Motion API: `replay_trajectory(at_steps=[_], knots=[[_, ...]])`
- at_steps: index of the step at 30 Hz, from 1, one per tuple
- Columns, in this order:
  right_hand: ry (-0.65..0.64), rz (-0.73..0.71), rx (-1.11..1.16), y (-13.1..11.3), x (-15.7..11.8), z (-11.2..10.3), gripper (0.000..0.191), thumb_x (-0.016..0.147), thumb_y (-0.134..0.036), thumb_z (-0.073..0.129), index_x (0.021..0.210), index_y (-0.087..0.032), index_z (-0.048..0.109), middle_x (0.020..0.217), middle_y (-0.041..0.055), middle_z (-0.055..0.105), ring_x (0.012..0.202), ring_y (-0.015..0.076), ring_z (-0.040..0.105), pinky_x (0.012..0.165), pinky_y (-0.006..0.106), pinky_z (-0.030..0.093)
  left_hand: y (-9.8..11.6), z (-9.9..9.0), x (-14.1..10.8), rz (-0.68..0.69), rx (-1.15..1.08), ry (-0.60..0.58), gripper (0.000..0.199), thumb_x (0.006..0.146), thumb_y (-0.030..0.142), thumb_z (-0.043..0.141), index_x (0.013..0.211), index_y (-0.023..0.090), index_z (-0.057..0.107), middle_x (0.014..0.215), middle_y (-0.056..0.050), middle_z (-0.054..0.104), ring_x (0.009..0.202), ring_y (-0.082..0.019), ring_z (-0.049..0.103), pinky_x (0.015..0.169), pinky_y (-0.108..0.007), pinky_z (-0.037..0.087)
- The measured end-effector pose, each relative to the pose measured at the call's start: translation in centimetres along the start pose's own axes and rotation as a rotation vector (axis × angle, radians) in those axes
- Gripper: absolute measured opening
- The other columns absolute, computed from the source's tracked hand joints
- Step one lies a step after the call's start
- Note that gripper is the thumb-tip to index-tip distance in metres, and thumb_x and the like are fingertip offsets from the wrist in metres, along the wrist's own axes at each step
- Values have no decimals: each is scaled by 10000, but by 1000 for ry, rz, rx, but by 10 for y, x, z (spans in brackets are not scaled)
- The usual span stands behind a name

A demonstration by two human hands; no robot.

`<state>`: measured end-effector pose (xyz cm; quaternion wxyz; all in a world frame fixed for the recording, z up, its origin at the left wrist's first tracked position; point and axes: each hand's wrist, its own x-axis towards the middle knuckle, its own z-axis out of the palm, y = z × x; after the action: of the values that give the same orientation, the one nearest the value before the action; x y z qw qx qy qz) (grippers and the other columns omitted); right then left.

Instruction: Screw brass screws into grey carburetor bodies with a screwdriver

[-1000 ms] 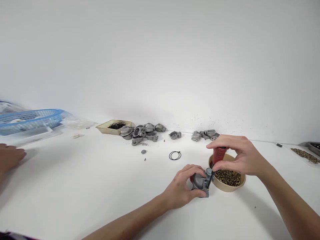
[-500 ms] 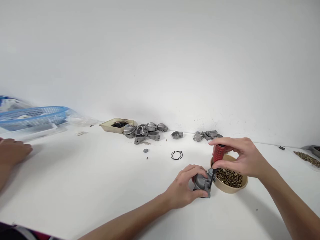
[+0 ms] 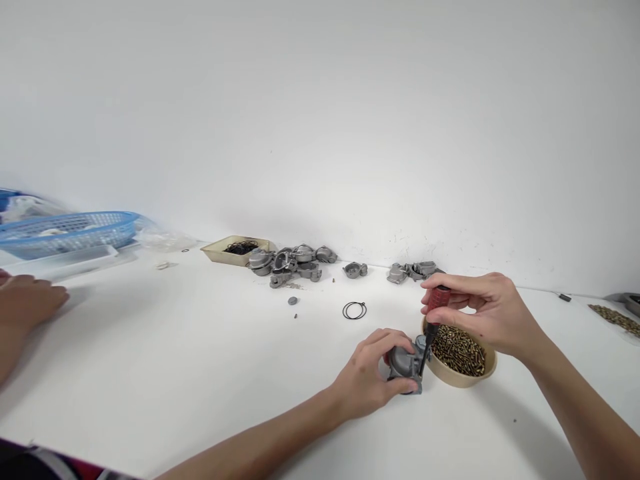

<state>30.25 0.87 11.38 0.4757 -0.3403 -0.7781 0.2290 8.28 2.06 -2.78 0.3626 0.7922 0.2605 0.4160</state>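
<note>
Between the thumb and fingers of my left hand [image 3: 373,370], a grey cast-metal carburetor float bowl [image 3: 404,362] is held down on the white table. My right hand [image 3: 483,317] grips a screwdriver [image 3: 439,300] by its red handle, and the dark shaft slants down to the near right edge of the metal part. The exact spot where the tip meets it is too small to make out. Right beside the part stands a round tan bowl [image 3: 493,370] full of small brass-coloured screws [image 3: 460,352], partly behind my right hand.
Two black rubber rings [image 3: 354,311] and a small grey disc [image 3: 293,301] lie mid-table. Similar metal castings [image 3: 285,263] are heaped by a tray [image 3: 213,252] of black rings. Another person's hand [image 3: 33,300] rests at left, near a blue basket [image 3: 115,230].
My right fingers have shifted slightly on the screwdriver handle, and its tool leans about the same way. My left hand keeps the metal part in place.
</note>
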Motion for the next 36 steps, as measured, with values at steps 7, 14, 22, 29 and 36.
replay_trajectory(at_steps=[7,14,22,29,36], knots=[[52,-13,-100,-9,-2,9,196,847,-235,819,1042,-245,833,808,-3,815,681,190,792,645,281,701,1,3,-2,-54,96,57,371,774,162,897,1052,239,662,1122,-43,718,1007,-235,646,796,-315,511],[97,-51,-266,-10,-10,22,138,914,-222,740,1027,-274,801,769,-33,771,654,149,729,646,268,615,-2,4,-3,-41,154,135,382,771,111,873,1046,244,644,1080,-14,694,990,-211,629,780,-294,494],[57,-63,-222,-8,-6,16,162,909,-221,738,1045,-271,809,820,-29,807,711,158,778,717,265,660,0,5,-2,-19,291,150,432,772,158,879,1100,257,616,1111,-15,689,1011,-238,652,876,-365,560],[71,6,-35,1,-2,-4,284,875,-236,815,1155,-278,844,940,14,846,774,188,824,730,274,723,-6,-6,2,82,431,44,605,791,308,886,1337,312,626,1340,-76,636,1094,-283,683,894,-403,587],[197,0,-14,1,-6,-17,264,879,-238,839,1137,-297,842,919,12,834,727,175,809,747,296,730,2,-36,11,-100,213,-162,644,763,414,910,1334,320,628,1390,-40,657,986,-229,678,922,-379,549]])
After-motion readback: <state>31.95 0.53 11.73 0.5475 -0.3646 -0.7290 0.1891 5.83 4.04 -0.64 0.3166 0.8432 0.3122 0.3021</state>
